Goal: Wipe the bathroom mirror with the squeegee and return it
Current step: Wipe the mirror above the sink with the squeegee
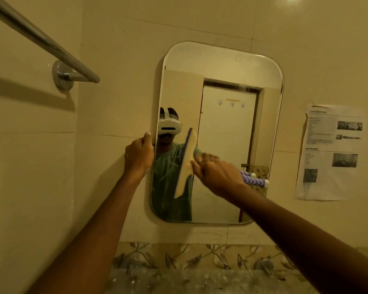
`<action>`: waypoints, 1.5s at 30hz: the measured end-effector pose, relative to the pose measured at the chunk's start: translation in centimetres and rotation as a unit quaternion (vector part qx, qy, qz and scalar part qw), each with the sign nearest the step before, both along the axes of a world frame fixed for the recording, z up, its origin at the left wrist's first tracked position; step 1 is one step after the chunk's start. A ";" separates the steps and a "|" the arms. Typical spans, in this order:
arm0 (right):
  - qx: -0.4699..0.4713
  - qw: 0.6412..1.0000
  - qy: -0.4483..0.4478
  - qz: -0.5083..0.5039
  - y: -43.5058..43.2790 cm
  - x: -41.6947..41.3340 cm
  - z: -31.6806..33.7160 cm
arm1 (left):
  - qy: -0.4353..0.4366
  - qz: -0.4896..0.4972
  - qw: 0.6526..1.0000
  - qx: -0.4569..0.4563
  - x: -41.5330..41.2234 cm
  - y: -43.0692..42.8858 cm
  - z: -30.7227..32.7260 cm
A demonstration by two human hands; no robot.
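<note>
A rounded rectangular mirror (227, 66) hangs on the tiled wall ahead. My right hand (218, 177) grips the handle of a squeegee (185, 166). Its cream head with a purple blade stands nearly upright against the glass, left of the mirror's middle. The blue-and-white striped handle end (254, 181) sticks out to the right of my fist. My left hand (139, 154) grips the mirror's left edge, thumb on the rim. The glass reflects a person in a green shirt wearing a white headset, and a door behind.
A chrome towel bar (40, 41) juts from the wall at upper left. A printed paper sheet (329, 151) is stuck to the wall right of the mirror. Below runs a leaf-patterned tile border (179, 256) above a speckled counter (200, 281).
</note>
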State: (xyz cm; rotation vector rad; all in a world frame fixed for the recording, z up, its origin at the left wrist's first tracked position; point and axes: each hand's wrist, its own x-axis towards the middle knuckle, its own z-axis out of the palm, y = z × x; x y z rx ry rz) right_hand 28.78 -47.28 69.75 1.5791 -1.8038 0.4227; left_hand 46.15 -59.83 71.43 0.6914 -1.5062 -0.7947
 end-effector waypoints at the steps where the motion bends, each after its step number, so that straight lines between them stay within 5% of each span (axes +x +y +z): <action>1: 0.007 1.000 -0.005 -0.014 1.2 -1.1 0.0 | -0.001 0.001 1.000 0.001 0.0 0.1 -0.1; 6: 0.036 0.994 0.025 -0.102 4.6 -2.1 0.2 | -0.005 0.012 1.000 -0.004 0.1 0.7 0.0; 15: 0.110 0.993 0.006 -0.041 -3.0 5.6 -3.6 | 0.009 0.015 0.999 0.031 0.1 1.0 -1.9; 26: 0.080 0.992 -0.005 -0.094 4.4 -4.7 -3.2 | 0.032 -0.008 0.995 0.094 0.1 1.3 -5.7; 36: 0.120 0.992 0.010 -0.027 -0.5 4.2 -7.7 | 0.047 0.017 0.994 0.094 -0.1 2.2 -6.3; 45: 0.125 0.978 -0.003 -0.167 8.6 -7.9 -6.8 | 0.054 0.029 0.994 0.095 -0.5 2.4 -6.4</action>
